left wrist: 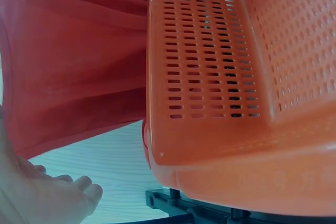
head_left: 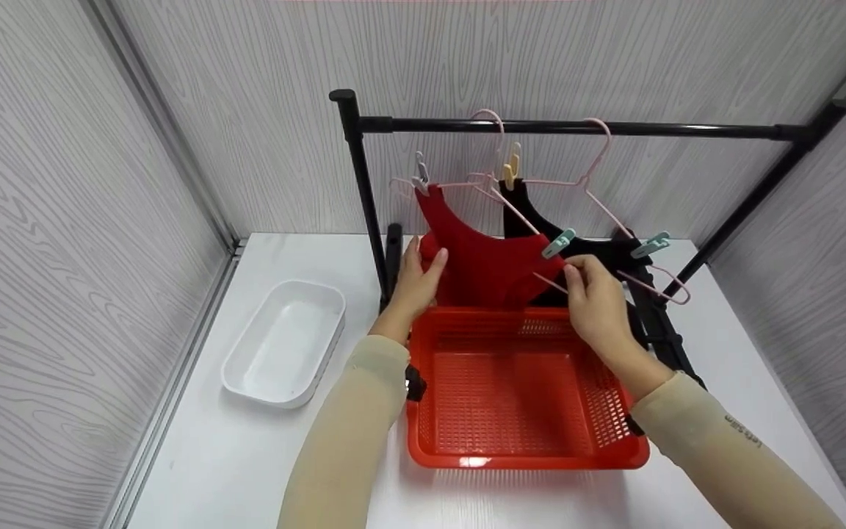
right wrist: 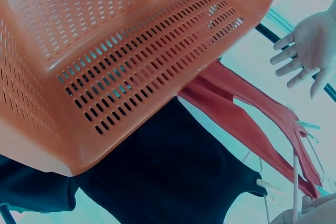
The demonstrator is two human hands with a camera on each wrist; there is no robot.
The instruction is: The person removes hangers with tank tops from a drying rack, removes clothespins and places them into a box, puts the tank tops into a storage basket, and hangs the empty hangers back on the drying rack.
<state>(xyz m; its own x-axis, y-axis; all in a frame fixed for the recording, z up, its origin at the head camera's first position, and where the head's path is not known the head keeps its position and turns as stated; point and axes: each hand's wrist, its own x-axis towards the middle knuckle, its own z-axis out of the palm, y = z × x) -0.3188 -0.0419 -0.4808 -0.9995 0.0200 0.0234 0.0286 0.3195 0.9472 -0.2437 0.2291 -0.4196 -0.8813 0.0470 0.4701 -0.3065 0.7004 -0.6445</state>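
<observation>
A red tank top (head_left: 493, 257) hangs on a pink hanger (head_left: 515, 209), with a grey clothespin (head_left: 421, 176) on its left strap and a green clothespin (head_left: 559, 243) on its right strap. My right hand (head_left: 598, 305) pinches the right strap just below the green clothespin. At the garment's left edge is my left hand (head_left: 416, 283); in the right wrist view its fingers (right wrist: 296, 51) are spread and straight. The lower part of the tank top is hidden behind the red basket (head_left: 526, 463).
A black tank top (head_left: 540, 220) hangs on another pink hanger (head_left: 603, 158), held by yellow (head_left: 512, 167) and green clothespins (head_left: 651, 245). Both hangers hook over the black rack's bar (head_left: 687, 131). The perforated basket sits in front of the garments; a white tray (head_left: 283, 345) lies left.
</observation>
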